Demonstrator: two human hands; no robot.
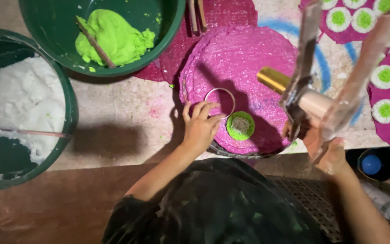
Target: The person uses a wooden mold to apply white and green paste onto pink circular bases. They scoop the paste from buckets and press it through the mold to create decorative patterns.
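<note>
My left hand [199,124] rests on a stack of round pink mats [244,58], its fingers on the near edge of a thin metal ring [220,101] that lies flat on the top mat. Just right of the ring sits a small green disc with a pale centre [240,125]. My right hand [326,149] is raised at the right, gripping a tool with clear, blurred blades and a gold and cream body [303,95] that hangs over the mat's right edge.
A green bowl of bright green dough with a stick [113,38] stands at the top. A larger green tub of white dough [19,104] is at the left. Pink mats covered with finished white-and-green discs [387,72] lie at the right. A dark cup holding something blue [371,165] stands at the lower right.
</note>
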